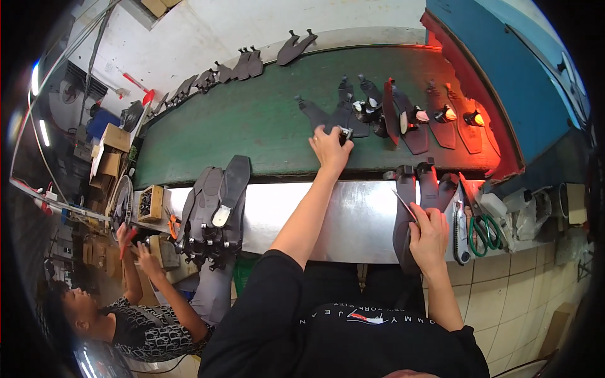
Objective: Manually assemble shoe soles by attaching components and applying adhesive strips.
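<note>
My left hand reaches over the green belt, fingers closed around a small black part with a shiny metal bit. Right beside it lie dark sole-shaped pieces with narrow strap ends. In my right hand is a thin pointed metal tool, its tip angled up to the left. The fingers are closed on its lower end; its exact kind is not clear. Beneath that hand, a dark sole piece with a black block at its top lies across the metal ledge.
Red light falls on sole pieces near the red curtain. A pile of soles rests on the metal ledge. Green-handled scissors and a utility knife lie right. A co-worker sits at left by a wooden box.
</note>
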